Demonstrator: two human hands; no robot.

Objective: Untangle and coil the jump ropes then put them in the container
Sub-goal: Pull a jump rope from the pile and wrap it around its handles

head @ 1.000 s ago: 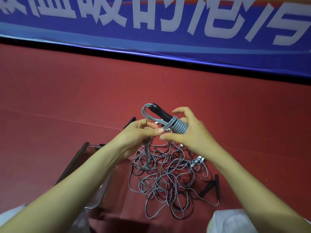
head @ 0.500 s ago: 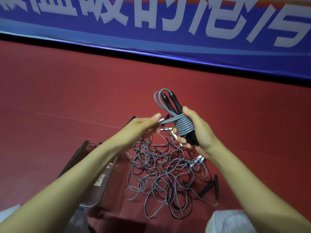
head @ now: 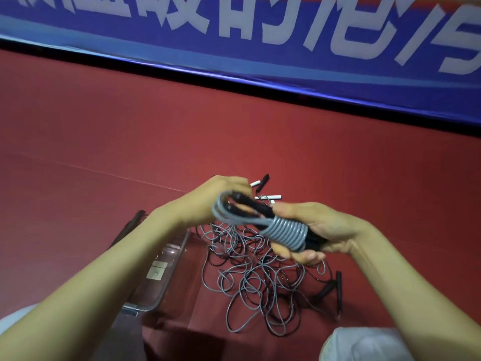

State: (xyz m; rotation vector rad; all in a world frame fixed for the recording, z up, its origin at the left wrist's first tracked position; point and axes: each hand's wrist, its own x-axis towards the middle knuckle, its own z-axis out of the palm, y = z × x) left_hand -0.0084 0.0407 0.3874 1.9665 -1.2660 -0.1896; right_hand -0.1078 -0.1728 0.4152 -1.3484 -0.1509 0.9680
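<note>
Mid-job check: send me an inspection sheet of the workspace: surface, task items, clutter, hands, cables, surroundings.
Surface: red matte floor, a faint seam across it.
Job's things: coiled grey jump rope with black handles, held above the floor; clear plastic container on the floor at left, contents unclear.
Clutter: white fabric at the bottom edge.
Hands: right hand grips the coil; left hand at its looped end, grip hidden.
Cables: tangled pile of grey and black ropes beside the container, loose handles around it.
Surroundings: blue banner with white characters behind.
</note>
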